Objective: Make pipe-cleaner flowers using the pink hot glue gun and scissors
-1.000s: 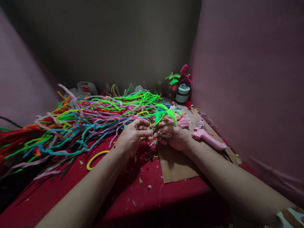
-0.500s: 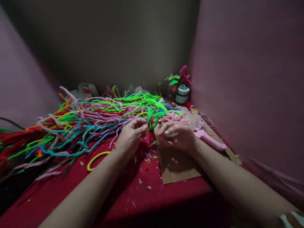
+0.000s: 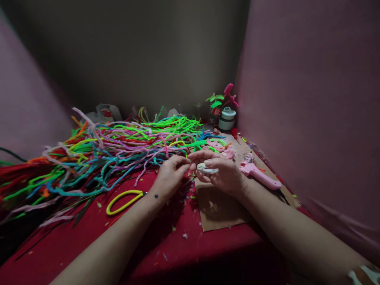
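My left hand (image 3: 172,176) is closed in a pinch at the middle of the table; what lies between its fingertips is too small to make out. Touching or nearly touching it, my right hand (image 3: 221,172) curls around a small white object (image 3: 207,169), held in the palm and fingers above the cardboard. Just behind both hands lies a green fuzzy stem (image 3: 200,143). A large heap of colourful fuzzy stems (image 3: 118,146) spreads behind and left of my left hand.
Yellow-handled scissors or pliers (image 3: 124,202) lie beside my left wrist. A pink glue gun (image 3: 261,177) rests on the cardboard (image 3: 222,215) at the right. A white-lidded jar (image 3: 227,118) and pink and green fuzzy flowers (image 3: 228,92) stand at the back. Scraps dot the red cloth (image 3: 184,257).
My left hand has shifted slightly right and the right hand's fingers now reach its fingertips. The green loop that stood up by my left fingers is no longer raised there. More of the yellow handle shows.
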Motion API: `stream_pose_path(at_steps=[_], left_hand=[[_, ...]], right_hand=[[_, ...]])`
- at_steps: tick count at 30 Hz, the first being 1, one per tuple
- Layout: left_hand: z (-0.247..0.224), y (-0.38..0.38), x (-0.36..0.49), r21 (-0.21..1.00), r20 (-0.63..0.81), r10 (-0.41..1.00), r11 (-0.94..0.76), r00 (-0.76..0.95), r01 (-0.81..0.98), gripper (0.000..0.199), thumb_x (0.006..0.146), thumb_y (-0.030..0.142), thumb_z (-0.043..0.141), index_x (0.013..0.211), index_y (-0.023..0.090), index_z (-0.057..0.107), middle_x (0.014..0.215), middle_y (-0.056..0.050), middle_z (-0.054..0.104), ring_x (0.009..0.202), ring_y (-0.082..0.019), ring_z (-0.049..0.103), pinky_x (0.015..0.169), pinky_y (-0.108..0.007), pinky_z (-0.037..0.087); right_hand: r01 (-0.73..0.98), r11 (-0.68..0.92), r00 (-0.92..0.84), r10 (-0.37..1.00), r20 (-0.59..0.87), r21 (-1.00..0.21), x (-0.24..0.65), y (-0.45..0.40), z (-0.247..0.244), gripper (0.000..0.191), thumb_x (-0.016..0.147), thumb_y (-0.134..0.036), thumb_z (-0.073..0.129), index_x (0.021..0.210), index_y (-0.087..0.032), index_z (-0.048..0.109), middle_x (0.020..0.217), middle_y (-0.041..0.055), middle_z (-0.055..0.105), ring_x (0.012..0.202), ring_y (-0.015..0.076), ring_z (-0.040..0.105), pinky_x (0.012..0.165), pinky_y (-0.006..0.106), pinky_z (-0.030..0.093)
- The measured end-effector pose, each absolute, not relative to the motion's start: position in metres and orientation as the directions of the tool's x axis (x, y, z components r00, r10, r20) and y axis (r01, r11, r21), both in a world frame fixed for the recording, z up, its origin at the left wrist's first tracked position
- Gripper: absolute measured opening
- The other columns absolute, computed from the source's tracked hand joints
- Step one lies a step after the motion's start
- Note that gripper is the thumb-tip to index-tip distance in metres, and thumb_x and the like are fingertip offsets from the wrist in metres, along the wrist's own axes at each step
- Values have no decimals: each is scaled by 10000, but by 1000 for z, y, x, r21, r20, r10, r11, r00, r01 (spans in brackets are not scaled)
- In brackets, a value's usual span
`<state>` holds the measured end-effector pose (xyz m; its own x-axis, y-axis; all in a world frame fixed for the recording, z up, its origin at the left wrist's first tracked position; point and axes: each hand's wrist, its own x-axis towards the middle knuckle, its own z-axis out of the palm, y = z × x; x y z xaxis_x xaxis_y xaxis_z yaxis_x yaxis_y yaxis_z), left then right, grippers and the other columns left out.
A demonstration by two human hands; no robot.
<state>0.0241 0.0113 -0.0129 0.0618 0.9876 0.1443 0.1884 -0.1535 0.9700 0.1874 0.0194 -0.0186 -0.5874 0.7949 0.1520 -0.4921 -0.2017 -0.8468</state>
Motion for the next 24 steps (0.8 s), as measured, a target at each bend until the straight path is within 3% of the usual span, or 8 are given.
stream_pose_path(at_steps=[5, 8, 12, 16, 24], left_hand=[[9, 1, 17, 961, 254, 964, -242, -75, 135, 89, 713, 235, 667, 755, 156, 672, 601, 27, 591, 537, -92, 481, 534, -198, 383], [14, -8, 22, 979, 186, 982, -187, 12, 86, 90, 722, 239, 663, 733, 150, 663, 522, 33, 554, 467, -79, 449, 475, -195, 364], [15, -17, 28, 993, 117, 988, -120, 100, 22, 76, 739, 215, 643, 722, 141, 652, 543, 11, 592, 445, -84, 478, 447, -201, 384], [15, -19, 29, 993, 117, 986, -112, 117, -47, 58, 730, 184, 647, 764, 143, 670, 609, -9, 638, 501, -103, 540, 483, -214, 437], [11, -23, 34, 980, 196, 980, -196, 22, -30, 100, 683, 143, 696, 780, 169, 701, 732, -2, 697, 651, -130, 625, 643, -240, 515]], right_hand=[[-527, -128, -520, 831, 199, -840, 184, 19, -22, 371, 695, -187, 621, 1065, -180, 635, 873, 40, 614, 624, 95, 505, 510, 204, 380], [-549, -62, -469, 848, 246, -833, 181, 19, -24, 405, 674, -205, 660, 1075, -208, 609, 903, 31, 590, 634, 105, 502, 502, 219, 388], [-557, 54, -401, 857, 325, -829, 178, 20, -26, 477, 644, -220, 730, 1098, -234, 584, 926, 31, 571, 785, 150, 545, 617, 257, 474], [-548, 137, -352, 857, 377, -825, 178, 21, -27, 570, 608, -236, 781, 1136, -245, 567, 938, 34, 561, 900, 177, 536, 719, 280, 502], [-482, 247, -306, 852, 425, -841, 176, 21, -28, 663, 566, -224, 824, 1167, -282, 550, 944, 14, 538, 926, 169, 516, 804, 289, 485]])
